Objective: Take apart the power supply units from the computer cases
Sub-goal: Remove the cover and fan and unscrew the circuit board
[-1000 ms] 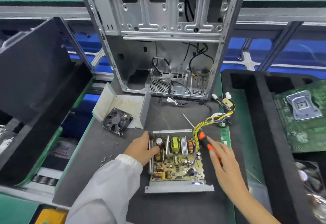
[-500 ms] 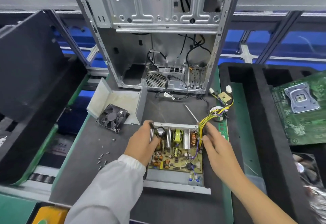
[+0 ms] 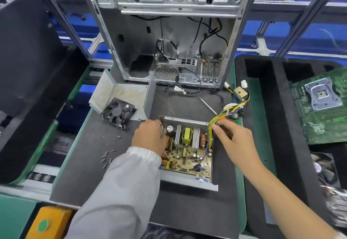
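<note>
Head view: open PSU lies flat on the dark mat of the table, lid off, board up, just in front of the empty case. Left hand, white sleeve, sits at the PSU's left edge, fingers curled over the wall and onto the board. Right hand at the right edge, fingers curled round the yellow wire bundle where it leaves the PSU; an orange bit of screwdriver handle shows just above the fingers, grip on it unclear. Wires run up-right to connectors. Screwdriver shaft lies on mat between case and PSU. Fan and bent PSU cover left of PSU. Loose screws near the sleeve. Motherboard in black foam tray, right.
</note>
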